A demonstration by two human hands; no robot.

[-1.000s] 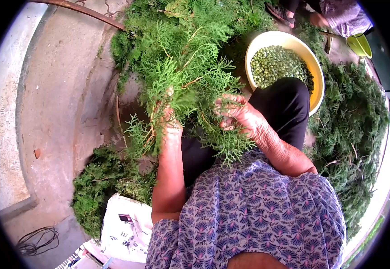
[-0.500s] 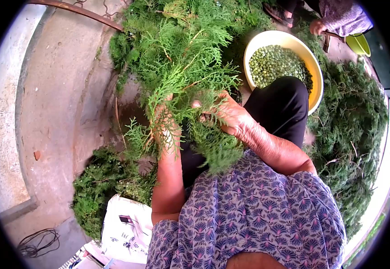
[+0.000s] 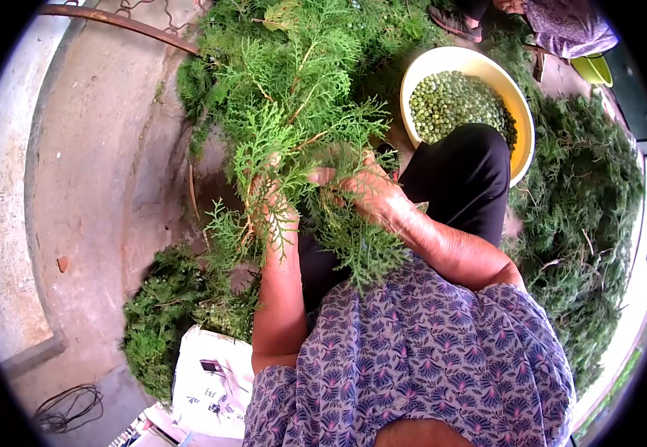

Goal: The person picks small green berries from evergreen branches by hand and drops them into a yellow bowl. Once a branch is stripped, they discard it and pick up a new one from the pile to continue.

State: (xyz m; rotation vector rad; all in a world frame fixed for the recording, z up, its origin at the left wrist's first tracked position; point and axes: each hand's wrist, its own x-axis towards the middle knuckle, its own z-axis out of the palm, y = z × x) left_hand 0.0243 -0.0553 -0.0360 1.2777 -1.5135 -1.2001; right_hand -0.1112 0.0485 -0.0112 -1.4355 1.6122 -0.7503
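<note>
A leafy arborvitae branch (image 3: 294,115) fans out in front of me, its flat green sprays reaching up and hanging down toward my lap. My left hand (image 3: 270,200) is wrapped round its lower part, mostly covered by the sprays. My right hand (image 3: 372,190) is closed among the sprays on the other side, thumb and fingers bent together. Leaves hide its fingertips, so whatever they pinch cannot be made out. Beyond my right knee stands a cream-yellow basin (image 3: 410,68) that holds many small green cones (image 3: 461,104).
Cut branches lie heaped at the right (image 3: 577,194) and lower left (image 3: 163,313). A white sack (image 3: 212,380) and a coil of dark cable (image 3: 69,408) are at the lower left. Another person's patterned sleeve (image 3: 569,30) shows at the top right, near a yellow-green container (image 3: 595,69).
My right hand has shifted slightly left, nearer my left hand, and the hanging sprays have swung a little. The other person's hand has moved up toward the frame's edge.
</note>
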